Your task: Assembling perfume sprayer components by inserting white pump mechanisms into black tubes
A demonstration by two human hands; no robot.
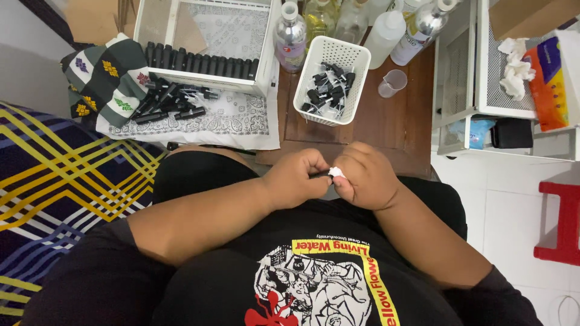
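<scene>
My left hand point(296, 178) and my right hand point(365, 176) meet over my lap, just in front of the wooden table point(399, 124). The left hand pinches a small thin black piece point(320, 174). The right hand presses a bit of white tissue point(336, 172) against its end. Most of the black piece is hidden inside my fingers. A white slotted basket point(350, 54) holding several black spray-pump tops stands on the table ahead of my hands.
Several small black bottles point(172, 99) lie on a white patterned cloth point(235, 124) at the left, more lined up in a white rack point(205, 60). Clear bottles point(290, 33), a small measuring cup point(393, 81), a white wire shelf point(483, 72) and a red stool point(562, 223) are nearby.
</scene>
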